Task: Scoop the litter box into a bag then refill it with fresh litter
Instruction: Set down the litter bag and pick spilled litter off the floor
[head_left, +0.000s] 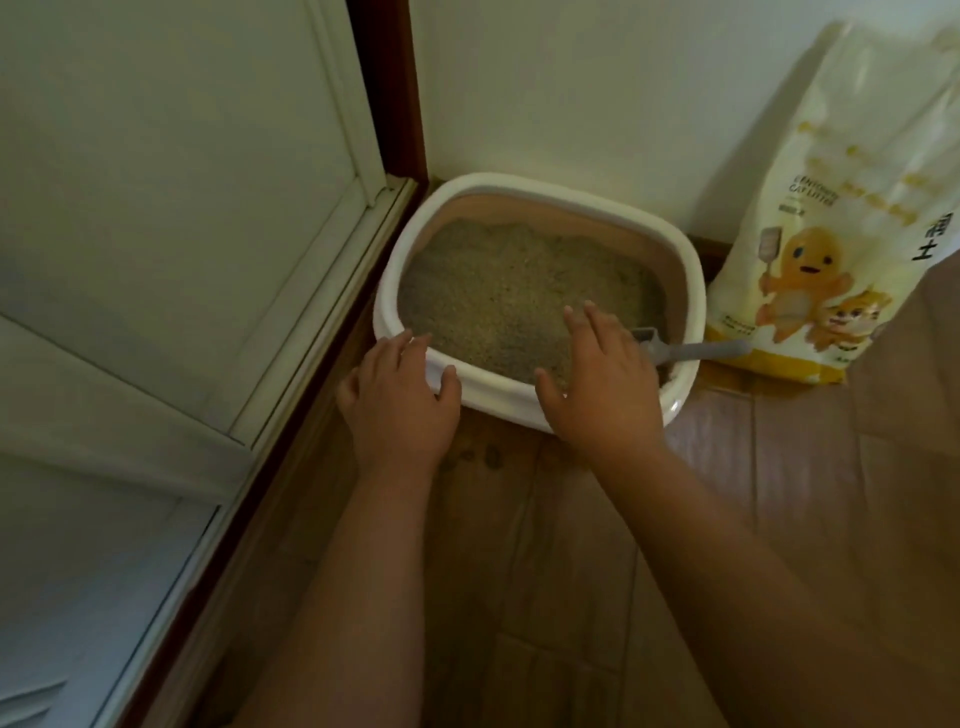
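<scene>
Far left of the left hand: white door (171, 218) with brown frame (387, 88), sill running down toward the person. Left hand (397, 402) at the near-left corner of the box (691, 270), fingers loosely spread, fingertips on the rim, thumb against the outer wall; it holds nothing. The box sits on the floor (571, 545) in the corner, just ahead of both hands, back edge against the wall (597, 93). White rounded rim, tan inner wall, rounded-rectangle shape. Filled with litter (498, 291), grey-beige, granular, surface uneven, banked higher at the back. Right hand (602, 384) over the near-right rim, palm down, fingers straight and slightly spread above the litter, thumb out to the left; it grips nothing. Cannot tell if the palm touches the rim. Just right of the right hand: grey scoop (691, 351), head in the litter partly behind the fingers, handle lying across the right rim and sticking out past it. Further right: bag (852, 218), standing upright against the wall, white and yellow with cartoon figures and "CAT LITTER" print, just beside the box.
</scene>
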